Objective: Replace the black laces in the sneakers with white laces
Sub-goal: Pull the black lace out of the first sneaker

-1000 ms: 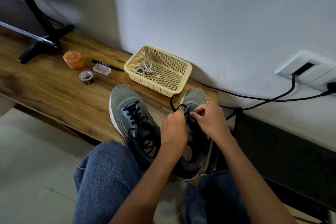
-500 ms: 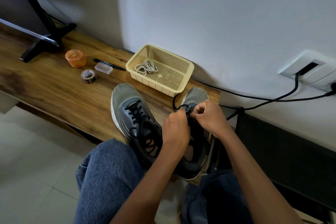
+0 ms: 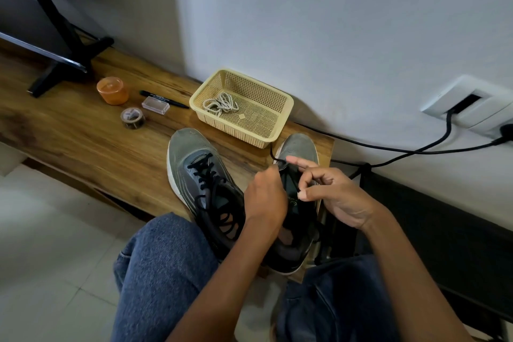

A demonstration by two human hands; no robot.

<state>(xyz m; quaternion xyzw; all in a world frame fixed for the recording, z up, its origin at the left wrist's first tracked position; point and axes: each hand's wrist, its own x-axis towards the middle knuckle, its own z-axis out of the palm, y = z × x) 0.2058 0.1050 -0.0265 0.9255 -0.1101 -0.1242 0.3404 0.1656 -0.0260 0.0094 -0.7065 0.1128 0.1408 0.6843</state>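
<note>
Both hands were over the right sneaker (image 3: pixel 298 147) on the tabletop (image 3: pixel 83 141). The left hand (image 3: pixel 265 198) pinched the black lace (image 3: pixel 273 157) near the toe, probably to feed it out. The right hand (image 3: pixel 330 193) had a hooked grip on a strand. The white laces (image 3: pixel 220 103) waited in the basket (image 3: pixel 280 119) behind, within reach.

You have grey sneakers (image 3: pixel 191 158) with black laces (image 3: pixel 206 175), white laces (image 3: pixel 220 103), a cream perforated basket (image 3: pixel 280 116).
</note>
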